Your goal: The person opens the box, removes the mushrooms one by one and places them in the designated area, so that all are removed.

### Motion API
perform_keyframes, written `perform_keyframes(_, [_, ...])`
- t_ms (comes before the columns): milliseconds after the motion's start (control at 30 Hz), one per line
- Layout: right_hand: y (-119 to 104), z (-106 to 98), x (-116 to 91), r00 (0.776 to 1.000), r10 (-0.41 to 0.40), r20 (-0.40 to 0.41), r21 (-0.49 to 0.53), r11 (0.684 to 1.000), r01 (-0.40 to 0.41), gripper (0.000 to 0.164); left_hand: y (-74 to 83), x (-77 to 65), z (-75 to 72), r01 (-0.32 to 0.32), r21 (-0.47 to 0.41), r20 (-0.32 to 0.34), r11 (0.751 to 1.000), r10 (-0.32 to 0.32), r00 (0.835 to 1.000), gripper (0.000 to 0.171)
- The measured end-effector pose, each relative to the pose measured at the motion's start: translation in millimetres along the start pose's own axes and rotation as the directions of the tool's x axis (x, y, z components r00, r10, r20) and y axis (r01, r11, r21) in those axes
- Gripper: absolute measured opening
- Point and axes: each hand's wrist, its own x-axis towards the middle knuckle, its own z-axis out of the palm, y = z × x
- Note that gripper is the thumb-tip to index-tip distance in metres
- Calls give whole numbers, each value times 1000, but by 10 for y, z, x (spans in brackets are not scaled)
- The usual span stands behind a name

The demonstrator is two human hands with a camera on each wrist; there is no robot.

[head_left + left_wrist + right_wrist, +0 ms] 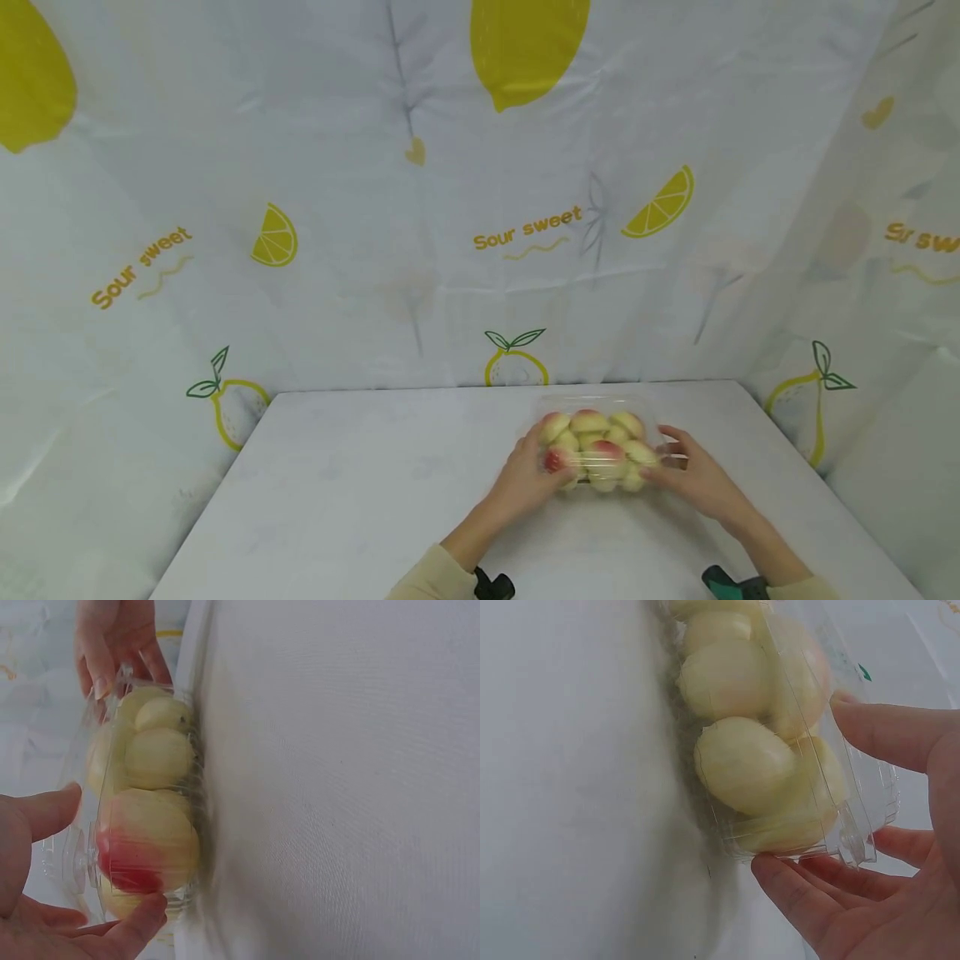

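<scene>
Head view is showing a clear box toward the back of the white counter, somewhat to the right of its middle. Pale yellow fruits are filling the box, sitting close together and partly one over another; several are carrying a red blush. Left grip is holding the left end of the box, and right grip is holding the right end. Each is pinching its end between thumb and fingers, with the thumb reaching the upper part and fingers curling around the lower corner. In the left wrist view, a clear lid is covering the fruits; whether it is fully locking, I cannot tell. The box is standing very near the counter surface, but whether it is touching, I cannot tell.
</scene>
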Motion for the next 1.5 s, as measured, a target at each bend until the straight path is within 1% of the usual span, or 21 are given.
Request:
perform_keyframes(167, [-49,78,7,1000,7,-14,-8,1000,-7,99,-59,-25,-53,-9,5,-7,1000,9,1000,87])
perform_keyframes(333, [-100,156,9,1000,4,-18,1,1000,-4,99,-105,-68,-119,10,8,-9,1000,-10,1000,88])
perform_keyframes(567, [-181,251,6,1000,-1,-24,-5,1000,1,100,-158,-119,-212,28,-19,-5,999,-28,1000,90])
perform_keyframes(700, [-239,300,-6,1000,9,-27,-11,1000,-9,101,-182,-147,-257,41,-31,-5,999,-42,999,90])
perform_keyframes(933, [-349,385,-34,999,23,-29,-14,1000,-24,101,-228,-203,-350,45,-20,1,999,-45,999,91])
perform_keyframes(1100, [-418,448,-45,999,22,-31,-15,1000,-23,98,-281,-226,-420,44,-32,9,998,-44,999,91])
perform_keyframes(1300, [-449,510,-62,1000,-10,-19,28,1000,11,94,-339,-264,-520,61,-56,24,997,-59,998,89])
perform_keyframes(1367, [-459,530,-65,1000,-22,-12,49,999,22,93,-356,-279,-551,64,-57,25,996,-63,998,88])
perform_keyframes(1500, [-487,572,-70,1000,-27,-10,56,998,28,92,-386,-309,-604,61,-52,30,997,-59,998,87])
